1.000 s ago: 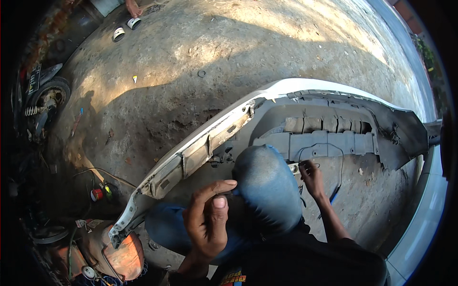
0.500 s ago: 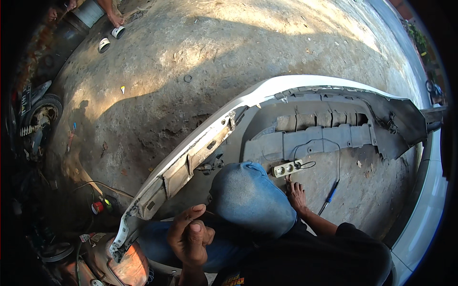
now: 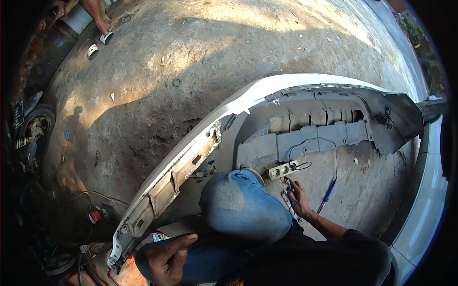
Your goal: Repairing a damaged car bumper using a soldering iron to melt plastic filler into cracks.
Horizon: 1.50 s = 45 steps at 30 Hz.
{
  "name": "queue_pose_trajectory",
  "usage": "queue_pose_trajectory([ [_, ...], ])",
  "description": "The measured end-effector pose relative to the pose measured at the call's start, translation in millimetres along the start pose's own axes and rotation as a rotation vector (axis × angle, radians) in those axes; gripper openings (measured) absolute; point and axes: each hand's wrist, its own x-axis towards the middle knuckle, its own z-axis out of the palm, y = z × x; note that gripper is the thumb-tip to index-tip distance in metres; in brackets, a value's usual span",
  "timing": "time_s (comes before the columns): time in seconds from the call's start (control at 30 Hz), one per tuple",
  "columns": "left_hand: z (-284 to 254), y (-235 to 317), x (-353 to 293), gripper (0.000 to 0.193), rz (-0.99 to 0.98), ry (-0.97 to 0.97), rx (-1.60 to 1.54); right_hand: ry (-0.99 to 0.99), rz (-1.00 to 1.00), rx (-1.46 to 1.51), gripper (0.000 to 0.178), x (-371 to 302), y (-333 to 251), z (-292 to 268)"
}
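Observation:
My right hand (image 3: pixel 299 200) is closed near the floor, beside the white power strip (image 3: pixel 282 170). A narrow, pale and dark object (image 3: pixel 288 196) shows at its fingers; its kind is unclear. A black cord runs from the strip to a blue-handled soldering iron (image 3: pixel 329 190) lying right of that hand. Low on the left is my left hand (image 3: pixel 167 260), index finger stretched out and thumb apart, nothing visible between them; its other fingers are mostly hidden. A white car bumper (image 3: pixel 267 88), its inner side toward me, curves around my bent knee (image 3: pixel 245 202).
A white car body (image 3: pixel 427 190) stands at the right edge. Toward the left are a motorcycle wheel (image 3: pixel 38 121), a red round item (image 3: pixel 95 217) and an orange rusty object (image 3: pixel 131 271). Another person's foot (image 3: pixel 104 27) rests by two white cylinders at the far left.
My right hand has closed around a narrow object after lying on the floor by the strip. My left hand has moved lower and leftward. The view has shifted slightly.

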Motion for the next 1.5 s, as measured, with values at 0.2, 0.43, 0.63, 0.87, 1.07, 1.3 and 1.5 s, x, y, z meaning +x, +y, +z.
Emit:
queue_pose_trajectory([
  [0.2, -61.2, -13.4, -46.9, 0.030, -0.107, -0.158, 0.342, -0.161, 0.092, 0.309, 0.051, 29.5, -65.9, -31.1],
  [0.43, -79.9, -13.3, -153.4, 0.036, 0.590, 0.057, 0.511, -0.471, -0.202, 0.180, 0.051, 75.7, -62.1, -9.5],
  [0.63, -94.1, 11.1, -206.7, 0.038, 0.088, -0.010, 0.699, -0.599, -0.218, 0.066, 0.043, 107.1, -70.6, -8.9],
  [0.87, -84.7, 26.4, -139.5, 0.016, -0.250, -0.129, 0.282, -0.619, -0.233, 0.049, 0.046, 104.0, -77.7, 10.3],
  [1.07, -63.2, 42.0, -42.0, 0.023, -0.249, -0.419, 0.243, -0.692, -0.233, -0.022, 0.043, 102.7, -96.0, 9.2],
  [1.3, -62.8, -10.9, -21.7, 0.014, -0.124, -0.332, 0.329, -0.648, -0.318, -0.134, 0.049, 117.6, -64.9, 11.5],
  [1.5, -61.0, -64.6, -16.9, 0.018, -0.120, -0.468, 0.286, -0.488, -0.471, -0.062, 0.051, 98.4, -78.2, -11.0],
])
